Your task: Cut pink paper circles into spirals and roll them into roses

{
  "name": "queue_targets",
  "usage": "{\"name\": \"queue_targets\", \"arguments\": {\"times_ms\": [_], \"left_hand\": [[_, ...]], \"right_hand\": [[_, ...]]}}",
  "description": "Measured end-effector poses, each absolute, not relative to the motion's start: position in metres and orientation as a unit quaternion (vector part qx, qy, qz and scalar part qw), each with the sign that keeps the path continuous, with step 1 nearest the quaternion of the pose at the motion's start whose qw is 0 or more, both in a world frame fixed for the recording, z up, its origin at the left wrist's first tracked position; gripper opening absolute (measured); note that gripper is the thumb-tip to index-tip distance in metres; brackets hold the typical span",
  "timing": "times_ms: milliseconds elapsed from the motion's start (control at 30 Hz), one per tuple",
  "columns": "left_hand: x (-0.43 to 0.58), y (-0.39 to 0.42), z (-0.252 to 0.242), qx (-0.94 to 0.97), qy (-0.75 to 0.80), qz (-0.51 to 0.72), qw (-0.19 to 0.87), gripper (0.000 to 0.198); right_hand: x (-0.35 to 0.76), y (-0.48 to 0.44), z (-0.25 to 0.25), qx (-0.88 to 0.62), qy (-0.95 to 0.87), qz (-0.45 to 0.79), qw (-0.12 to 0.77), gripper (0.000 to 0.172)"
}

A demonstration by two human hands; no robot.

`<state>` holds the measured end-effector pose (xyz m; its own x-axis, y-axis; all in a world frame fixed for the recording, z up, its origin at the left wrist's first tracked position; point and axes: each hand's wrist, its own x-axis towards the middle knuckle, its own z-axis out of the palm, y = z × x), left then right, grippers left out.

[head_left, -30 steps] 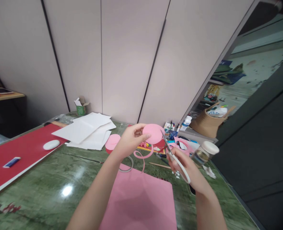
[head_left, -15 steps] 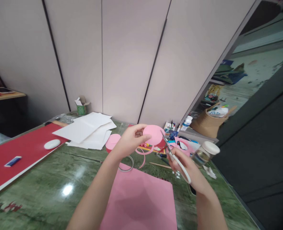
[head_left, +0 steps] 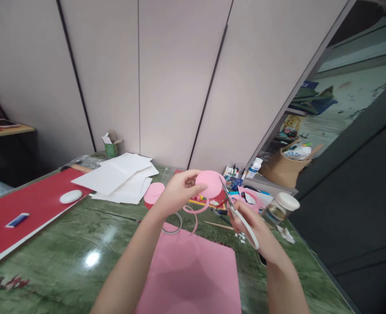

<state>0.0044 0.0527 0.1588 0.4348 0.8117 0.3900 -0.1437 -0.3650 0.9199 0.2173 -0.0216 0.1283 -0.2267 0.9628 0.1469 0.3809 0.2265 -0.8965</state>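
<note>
My left hand point(head_left: 183, 189) pinches the left edge of a round pink paper disc point(head_left: 211, 183) above the table. A narrow curled pink strip point(head_left: 198, 210) hangs below the disc. My right hand point(head_left: 248, 222) is wrapped round white-handled scissors point(head_left: 245, 224), whose blades meet the disc's right edge. Below both hands, a large pink sheet point(head_left: 196, 270) lies on the green table. A roll of tape point(head_left: 180, 224) rests at its upper left corner, and other round pink paper point(head_left: 154, 194) sits left of my left hand.
White sheets point(head_left: 121, 174) and a red board point(head_left: 32, 205) with a white oval object point(head_left: 70, 196) lie left. A lidded jar point(head_left: 281, 209), pink offcuts point(head_left: 250, 198) and a white bottle point(head_left: 254, 168) stand or lie right. A wooden stick point(head_left: 218, 225) lies mid-table.
The hanging pink strip has swung slightly left. The disc has shifted slightly right, while both hands and the scissors stay in nearly the same places.
</note>
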Motion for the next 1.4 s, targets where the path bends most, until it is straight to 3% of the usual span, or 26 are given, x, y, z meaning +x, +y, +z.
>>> {"name": "queue_targets", "arguments": {"times_ms": [667,1167,1400], "left_hand": [[0.003,0.056,0.158,0.689,0.260,0.472,0.484,0.031],[0.008,0.054,0.158,0.658,0.232,0.477,0.535,0.042],[0.019,0.050,0.154,0.658,0.217,0.489,0.530,0.043]], "right_hand": [[0.228,-0.022,0.133,-0.521,-0.694,0.357,0.345,0.030],[0.232,-0.022,0.134,-0.517,-0.697,0.353,0.349,0.035],[0.225,-0.021,0.132,-0.528,-0.681,0.355,0.363,0.024]]}}
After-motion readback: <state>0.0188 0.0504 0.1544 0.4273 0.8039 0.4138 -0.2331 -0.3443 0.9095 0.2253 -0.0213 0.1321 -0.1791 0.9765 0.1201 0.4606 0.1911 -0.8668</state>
